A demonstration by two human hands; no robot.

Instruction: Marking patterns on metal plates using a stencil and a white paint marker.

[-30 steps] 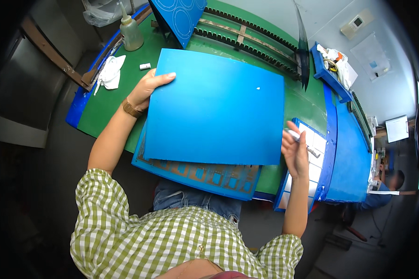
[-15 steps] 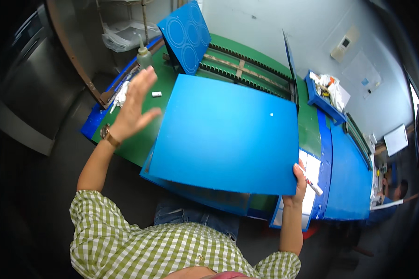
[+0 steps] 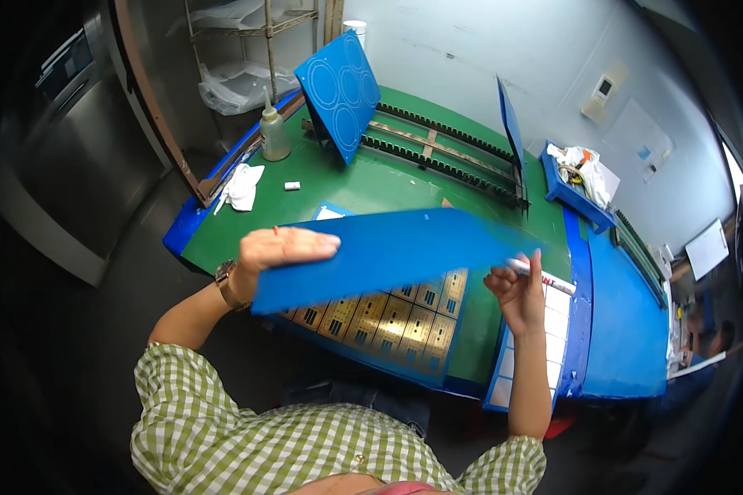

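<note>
A plain blue sheet [image 3: 371, 247] is held tilted above the green tabletop, its right end smeared by motion. My left hand [image 3: 282, 252] is closed on its left end, the fingers lying over the top face. My right hand [image 3: 520, 293] is closed on a white marker [image 3: 557, 282] beside the sheet's right corner; whether it touches that corner I cannot tell. Beneath the sheet lies a panel of gold circuit boards [image 3: 394, 326], partly covered by it. Close to my right hand is a blue-edged panel with white rectangles [image 3: 554, 334].
A slotted rack [image 3: 433, 144] at the back holds a blue panel with white rings [image 3: 338, 91] and an upright thin panel [image 3: 511, 124]. At left are a squeeze bottle [image 3: 274, 136], a white cloth [image 3: 241, 186] and a small white piece [image 3: 292, 186]. A blue bin [image 3: 573, 183] stands right.
My left hand has come down from the air onto the blue sheet's left end. The sheet has tilted, uncovering part of the gold panel. My right hand still has the marker.
</note>
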